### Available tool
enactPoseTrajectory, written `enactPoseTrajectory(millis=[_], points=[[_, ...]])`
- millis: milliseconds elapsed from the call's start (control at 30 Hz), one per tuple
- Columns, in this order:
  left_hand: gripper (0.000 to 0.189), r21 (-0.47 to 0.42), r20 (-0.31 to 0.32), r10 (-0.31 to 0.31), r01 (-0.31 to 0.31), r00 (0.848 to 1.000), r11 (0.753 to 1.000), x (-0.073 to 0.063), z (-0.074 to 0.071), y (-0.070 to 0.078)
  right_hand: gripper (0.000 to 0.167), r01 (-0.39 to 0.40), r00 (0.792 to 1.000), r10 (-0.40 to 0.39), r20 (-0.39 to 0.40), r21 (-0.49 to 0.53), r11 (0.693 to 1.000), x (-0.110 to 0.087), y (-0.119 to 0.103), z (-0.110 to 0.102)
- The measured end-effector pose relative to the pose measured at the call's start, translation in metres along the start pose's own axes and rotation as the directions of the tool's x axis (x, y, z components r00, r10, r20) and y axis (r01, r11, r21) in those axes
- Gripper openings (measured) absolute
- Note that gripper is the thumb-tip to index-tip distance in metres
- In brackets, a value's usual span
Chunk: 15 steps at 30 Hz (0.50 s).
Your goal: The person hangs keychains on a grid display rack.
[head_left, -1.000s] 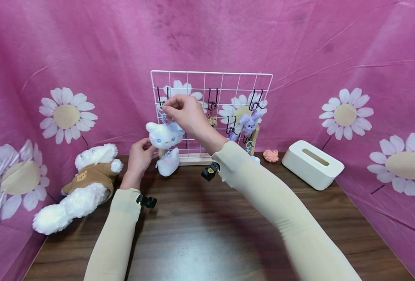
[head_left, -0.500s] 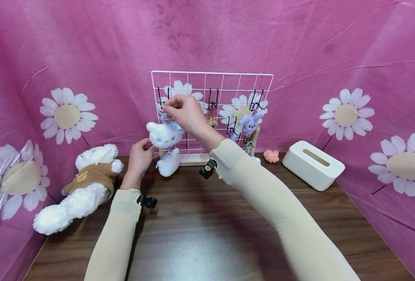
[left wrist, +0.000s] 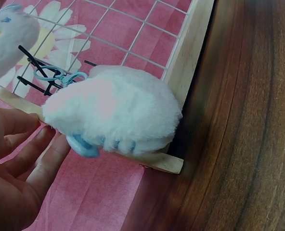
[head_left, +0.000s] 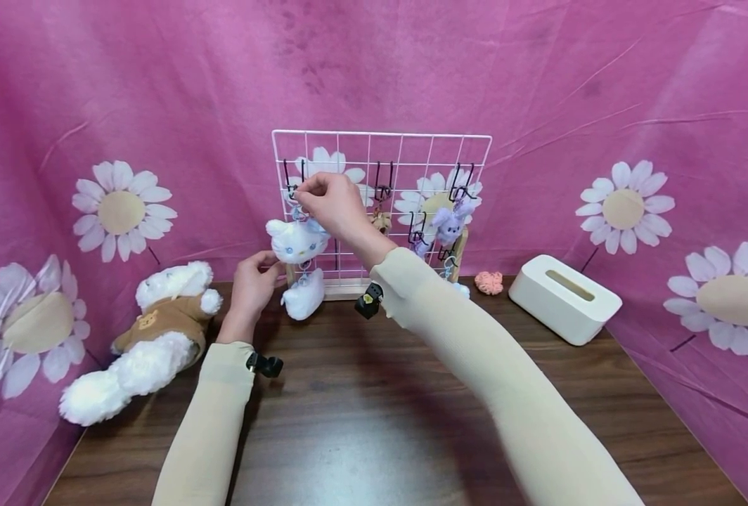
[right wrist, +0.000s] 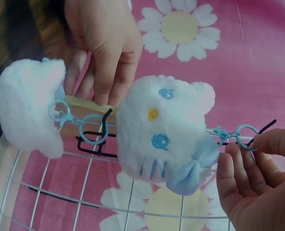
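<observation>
My right hand (head_left: pixel 337 205) pinches the light-blue key ring (right wrist: pixel 240 129) of a white cat-head plush keychain (head_left: pixel 297 240) with a blue bow. In the right wrist view the ring is at the tip of a black hook (right wrist: pixel 268 125), and whether it is looped over it I cannot tell. My left hand (head_left: pixel 252 284) holds the wooden side post (left wrist: pixel 18 103) of the white wire grid rack (head_left: pixel 380 133) between thumb and fingers. Beside it, a second white plush keychain (left wrist: pixel 116 110) hangs from a lower black hook (right wrist: pixel 97 144), its face turned away.
Purple plush keychains (head_left: pixel 448 223) and a brown one (head_left: pixel 380 222) hang from other hooks on the grid. A white tissue box (head_left: pixel 564 302) and a coral-pink object (head_left: pixel 489 282) stand right. A white teddy bear (head_left: pixel 171 316) in a brown top lies left on the wooden table (head_left: pixel 349 393).
My right wrist and forearm have shifted slightly left while the fingers stay at the ring. The cat-head plush has swung very slightly. My left hand has stayed in place.
</observation>
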State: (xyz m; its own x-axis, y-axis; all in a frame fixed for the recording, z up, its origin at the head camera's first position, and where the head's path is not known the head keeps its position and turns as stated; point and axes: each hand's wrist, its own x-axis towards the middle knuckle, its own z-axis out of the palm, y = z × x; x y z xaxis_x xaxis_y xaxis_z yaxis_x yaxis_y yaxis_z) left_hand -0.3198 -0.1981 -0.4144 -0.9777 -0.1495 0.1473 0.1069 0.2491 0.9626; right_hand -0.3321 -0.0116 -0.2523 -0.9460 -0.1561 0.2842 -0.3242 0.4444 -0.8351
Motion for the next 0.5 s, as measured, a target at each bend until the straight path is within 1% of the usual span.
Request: enactPoseTrajectory(millis=[167, 300, 500], points=[[0.035, 0.003, -0.005, -0.002, 0.002, 1.0, 1.0, -0.001, -0.002, 0.0, 0.011, 0.002, 1.0, -0.004, -0.022, -0.074, 0.997, 0.004, -0.001, 0.003], [0.035, 0.006, -0.007, -0.008, 0.008, 1.0, 1.0, -0.001, -0.002, -0.001, 0.01, -0.008, 0.999, 0.005, -0.033, -0.096, 0.995, 0.008, -0.001, 0.006], [0.035, 0.029, 0.006, -0.015, 0.015, 1.0, 0.999, 0.001, -0.002, 0.0, 0.01, -0.008, 0.996, -0.004, -0.09, -0.135, 0.991, 0.013, 0.0, 0.009]])
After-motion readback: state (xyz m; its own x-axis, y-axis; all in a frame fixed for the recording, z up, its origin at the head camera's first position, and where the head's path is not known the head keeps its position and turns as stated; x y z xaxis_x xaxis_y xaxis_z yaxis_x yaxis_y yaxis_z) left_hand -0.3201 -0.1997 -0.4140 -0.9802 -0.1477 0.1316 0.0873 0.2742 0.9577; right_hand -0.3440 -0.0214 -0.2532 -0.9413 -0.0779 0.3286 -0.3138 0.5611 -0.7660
